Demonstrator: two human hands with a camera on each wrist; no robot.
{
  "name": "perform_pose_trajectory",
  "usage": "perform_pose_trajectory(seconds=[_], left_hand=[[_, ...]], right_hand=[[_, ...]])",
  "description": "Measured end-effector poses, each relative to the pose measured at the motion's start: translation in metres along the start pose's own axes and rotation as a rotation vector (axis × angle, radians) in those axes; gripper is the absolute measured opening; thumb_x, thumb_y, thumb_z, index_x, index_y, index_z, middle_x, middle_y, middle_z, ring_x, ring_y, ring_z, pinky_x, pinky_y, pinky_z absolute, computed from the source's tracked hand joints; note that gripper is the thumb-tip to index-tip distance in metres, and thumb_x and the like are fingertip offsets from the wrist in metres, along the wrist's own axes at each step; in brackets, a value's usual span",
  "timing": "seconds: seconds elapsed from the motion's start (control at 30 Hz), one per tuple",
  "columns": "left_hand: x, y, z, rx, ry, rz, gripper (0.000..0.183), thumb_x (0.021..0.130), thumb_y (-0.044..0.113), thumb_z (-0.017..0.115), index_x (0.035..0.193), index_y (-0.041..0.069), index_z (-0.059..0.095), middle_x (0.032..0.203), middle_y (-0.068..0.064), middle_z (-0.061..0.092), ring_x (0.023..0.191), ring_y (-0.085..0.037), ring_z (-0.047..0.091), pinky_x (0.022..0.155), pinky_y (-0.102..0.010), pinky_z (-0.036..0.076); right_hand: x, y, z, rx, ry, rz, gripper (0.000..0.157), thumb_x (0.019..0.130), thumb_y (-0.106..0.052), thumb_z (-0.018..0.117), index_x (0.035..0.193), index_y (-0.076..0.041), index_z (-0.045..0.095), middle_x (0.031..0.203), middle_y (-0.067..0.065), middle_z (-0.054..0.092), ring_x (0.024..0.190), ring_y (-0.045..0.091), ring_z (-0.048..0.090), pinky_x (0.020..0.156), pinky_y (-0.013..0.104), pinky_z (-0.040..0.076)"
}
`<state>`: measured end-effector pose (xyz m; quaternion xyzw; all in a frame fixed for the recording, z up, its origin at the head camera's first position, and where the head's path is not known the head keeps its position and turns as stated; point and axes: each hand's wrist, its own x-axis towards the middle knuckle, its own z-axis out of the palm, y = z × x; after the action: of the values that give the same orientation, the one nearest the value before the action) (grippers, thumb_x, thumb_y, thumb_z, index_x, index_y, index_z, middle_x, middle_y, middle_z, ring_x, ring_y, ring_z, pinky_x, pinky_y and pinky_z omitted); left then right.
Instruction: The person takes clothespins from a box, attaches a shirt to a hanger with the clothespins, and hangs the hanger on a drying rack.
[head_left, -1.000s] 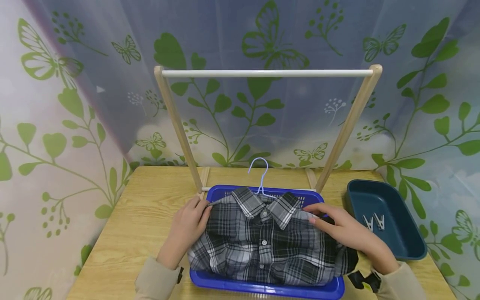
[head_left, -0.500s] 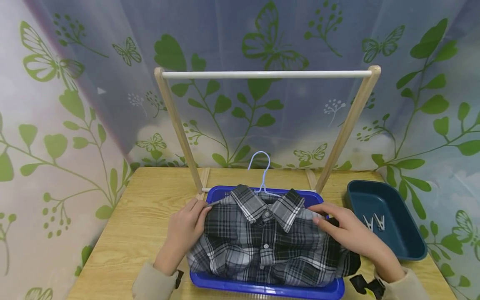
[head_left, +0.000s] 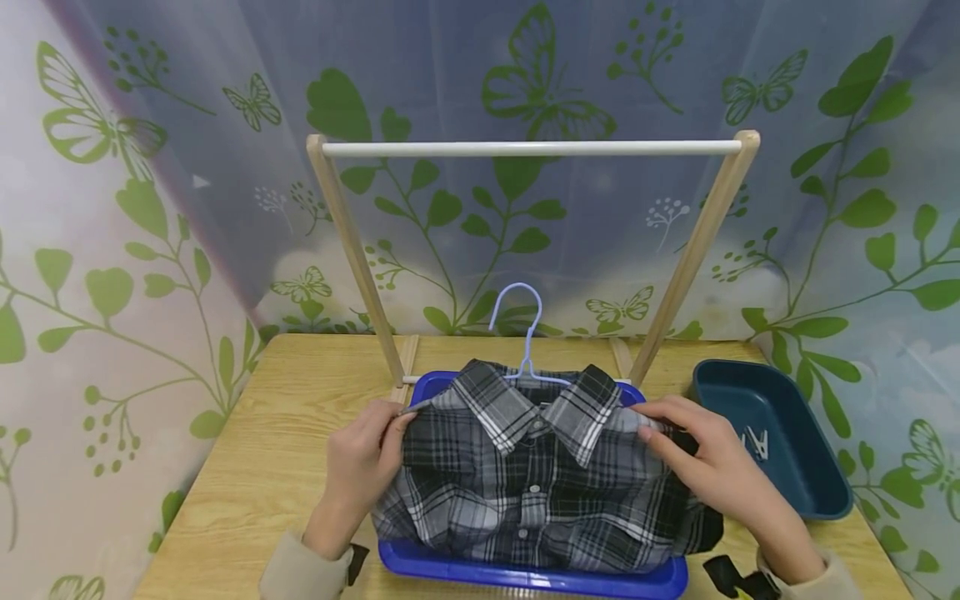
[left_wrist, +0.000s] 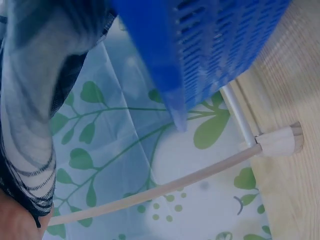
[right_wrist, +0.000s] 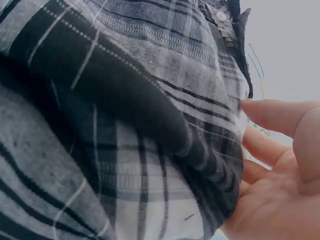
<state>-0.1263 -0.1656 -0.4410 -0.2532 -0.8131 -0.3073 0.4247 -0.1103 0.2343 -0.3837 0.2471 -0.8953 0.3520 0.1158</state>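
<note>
A black, grey and white plaid shirt (head_left: 517,492) with a collar and buttons is on a pale lilac hanger (head_left: 529,342), whose hook sticks up above the collar. The shirt's lower part lies over a blue basket (head_left: 525,578). My left hand (head_left: 358,462) pinches the shoulder on the left. My right hand (head_left: 712,462) pinches the other shoulder between thumb and fingers. In the right wrist view, the thumb and fingers (right_wrist: 270,117) meet the plaid cloth. Fabric hides the hanger's arms. Only a bit of the left hand (left_wrist: 17,220) shows in the left wrist view.
Behind the basket stands a wooden rack with a white top bar (head_left: 525,149). A dark teal tray (head_left: 813,442) with white clothespins (head_left: 761,444) is at the right of the wooden table (head_left: 255,417). A leaf-patterned curtain (head_left: 450,250) hangs behind.
Both hands have moved slightly apart. The hanger hook and collar have risen a little, toward the rack. The basket and tray have stayed put.
</note>
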Motion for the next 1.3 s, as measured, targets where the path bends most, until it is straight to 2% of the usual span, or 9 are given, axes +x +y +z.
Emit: perform_pose_trajectory(seconds=[0.2, 0.4, 0.57, 0.73, 1.0, 1.3], left_hand=[[0.004, 0.003, -0.001, -0.045, 0.08, 0.027, 0.03, 0.104, 0.024, 0.055, 0.084, 0.004, 0.067, 0.073, -0.004, 0.062, 0.054, -0.01, 0.053, 0.047, -0.022, 0.043], [0.007, 0.008, -0.004, -0.08, 0.12, 0.037, 0.03, 0.103, 0.023, 0.057, 0.082, 0.003, 0.067, 0.07, -0.001, 0.058, 0.054, -0.007, 0.047, 0.047, -0.02, 0.039], [0.011, 0.014, -0.008, -0.115, 0.156, 0.071, 0.03, 0.102, 0.021, 0.059, 0.079, 0.002, 0.066, 0.067, -0.001, 0.053, 0.053, -0.006, 0.041, 0.047, -0.018, 0.035], [0.017, 0.019, -0.013, -0.144, 0.188, 0.116, 0.03, 0.101, 0.018, 0.061, 0.078, 0.0, 0.065, 0.066, -0.002, 0.052, 0.053, -0.007, 0.04, 0.047, -0.016, 0.033], [0.028, 0.029, -0.02, -0.175, 0.259, 0.185, 0.034, 0.1, 0.017, 0.062, 0.071, -0.003, 0.063, 0.064, -0.005, 0.052, 0.051, -0.009, 0.04, 0.046, -0.017, 0.033], [0.032, 0.033, -0.022, -0.198, 0.273, 0.185, 0.034, 0.099, 0.016, 0.063, 0.073, -0.004, 0.064, 0.065, -0.007, 0.057, 0.052, -0.012, 0.046, 0.047, -0.019, 0.037]], right_hand=[[-0.002, -0.006, 0.0, -0.013, 0.129, -0.043, 0.027, 0.089, 0.001, 0.071, 0.113, -0.012, 0.071, 0.1, -0.007, 0.065, 0.07, 0.004, 0.05, 0.062, 0.02, 0.039], [-0.002, -0.008, 0.0, -0.026, 0.224, -0.108, 0.032, 0.082, 0.008, 0.076, 0.106, -0.013, 0.073, 0.092, -0.01, 0.064, 0.067, 0.002, 0.048, 0.059, 0.018, 0.037], [-0.002, -0.01, 0.001, 0.038, 0.318, -0.154, 0.036, 0.074, 0.016, 0.077, 0.1, -0.009, 0.075, 0.083, -0.006, 0.064, 0.061, 0.001, 0.043, 0.054, 0.02, 0.035], [0.0, -0.018, 0.001, 0.093, 0.416, -0.205, 0.032, 0.072, 0.021, 0.075, 0.093, -0.003, 0.075, 0.077, 0.002, 0.065, 0.058, 0.002, 0.042, 0.053, 0.019, 0.033], [-0.002, -0.016, -0.001, 0.117, 0.47, -0.232, 0.024, 0.075, 0.016, 0.077, 0.09, -0.002, 0.075, 0.08, 0.004, 0.069, 0.064, 0.002, 0.053, 0.06, 0.017, 0.039], [-0.006, -0.014, -0.001, 0.111, 0.524, -0.258, 0.015, 0.079, 0.01, 0.078, 0.088, -0.001, 0.075, 0.08, 0.006, 0.069, 0.062, 0.002, 0.054, 0.057, 0.016, 0.038]])
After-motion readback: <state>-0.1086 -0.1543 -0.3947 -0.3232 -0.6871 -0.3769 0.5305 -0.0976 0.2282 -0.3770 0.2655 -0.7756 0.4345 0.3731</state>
